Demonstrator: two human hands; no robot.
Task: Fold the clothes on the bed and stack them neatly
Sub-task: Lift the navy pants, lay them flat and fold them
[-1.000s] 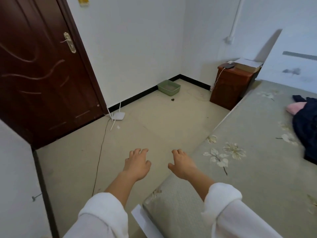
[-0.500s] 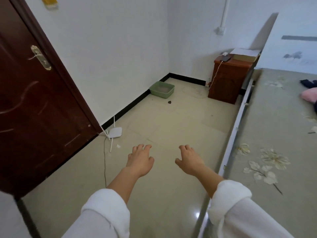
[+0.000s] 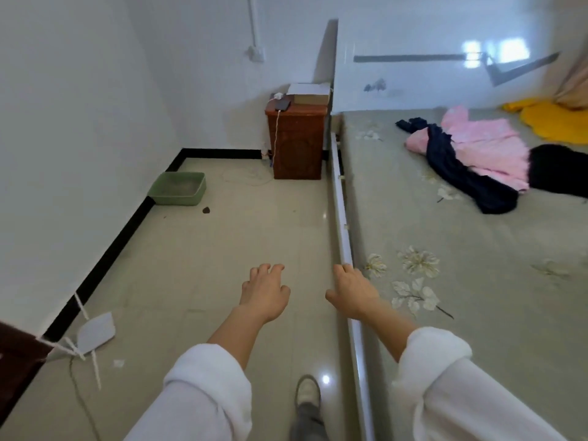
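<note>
A shoe (image 3: 307, 391) and a grey trouser leg show at the bottom edge, on the tiled floor (image 3: 241, 249) just beside the bed. Two arms in white rolled sleeves reach forward, palms down. The left hand (image 3: 265, 294) hangs over the floor, its grip loose - fingers bent a little, spread apart, holding nothing. The right hand (image 3: 351, 292) is over the white side rail (image 3: 342, 218) of the bed, its grip just as slack and bare; whether it touches the rail I cannot tell.

To the left a white router (image 3: 95, 332) lies on the floor by the wall. The bed (image 3: 477, 313) fills the right side, covered in a grey-green sheet with pale flowers.

The clothes lie unfolded far up the bed, well apart from both hands: a dark navy garment (image 3: 461, 173) draped across a pink garment (image 3: 483, 144), and a black garment (image 3: 560, 170) touching the pink one's right edge. Beyond them a yellow cloth (image 3: 556, 122) lies near the white headboard (image 3: 445, 74).

Across the floor a green tray (image 3: 178, 187) sits against the wall, and a brown nightstand (image 3: 297, 144) stands in the corner beside the bed's head - a phone (image 3: 282, 105) on a white cable on top.
</note>
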